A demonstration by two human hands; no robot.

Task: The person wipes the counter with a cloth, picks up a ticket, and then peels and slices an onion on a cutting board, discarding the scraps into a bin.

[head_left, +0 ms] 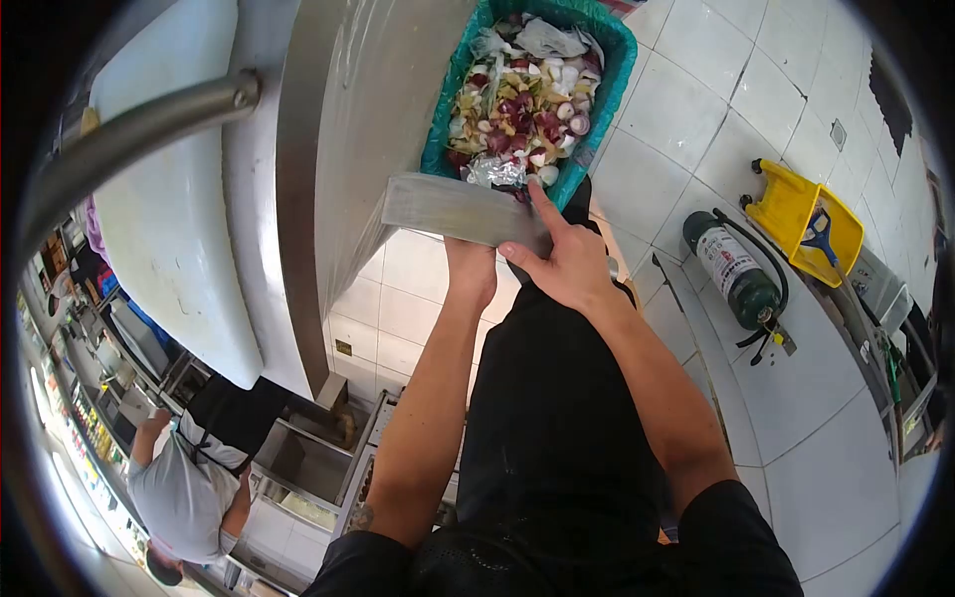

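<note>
A roll of translucent plastic wrap (448,211) lies crosswise in front of me, with loose film trailing off its left end. My left hand (472,269) grips the roll from below, its fingers hidden behind it. At the roll's right end is my right hand (572,257), index finger stretched out and thumb spread apart from it. Just beyond the roll stands a bin (615,109) lined with a green bag. Onion skins, peelings (517,114) and crumpled foil (497,171) fill it, and my right index fingertip overlaps its near edge.
Clear film (363,99) covers the steel counter side at left, below a white cutting board (164,199). To the right are a green fire extinguisher (731,269) and a yellow bucket (804,214) on the tiles. Another person (199,488) stands at lower left, near steel basins (303,463).
</note>
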